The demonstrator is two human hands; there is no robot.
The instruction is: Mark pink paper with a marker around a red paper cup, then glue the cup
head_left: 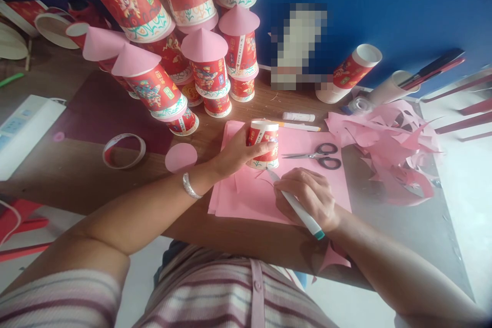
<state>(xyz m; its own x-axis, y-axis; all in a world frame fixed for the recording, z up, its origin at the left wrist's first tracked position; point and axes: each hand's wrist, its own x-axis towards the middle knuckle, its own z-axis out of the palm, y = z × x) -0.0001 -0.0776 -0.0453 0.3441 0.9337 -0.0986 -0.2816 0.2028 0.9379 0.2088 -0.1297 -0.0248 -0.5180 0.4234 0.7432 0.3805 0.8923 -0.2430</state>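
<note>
A person's left hand [241,152] curls around a red paper cup [265,134], thumb across the front and the other fingers largely hidden, a grip that seems meant to steady it while leaving its lower white band exposed. The right hand [307,196] holds a marker [303,213] like a pen, green end pointing back toward the body and tip at the band; whether it touches cannot be told. The cup stands roughly upright over stacked pink paper [249,202] at the near side of a wooden table [157,179], probably kept there for easy reach and a close view. Scissors [314,156] lie on the sheets just beyond the right hand, likely parked within reach, with a glue stick [299,117] behind. Pink scraps [395,138] heap to the right, apparently out of the way, while cup towers [210,76], some wearing pink cones [204,47], stand toward the back, leaving the front for handwork.
</note>
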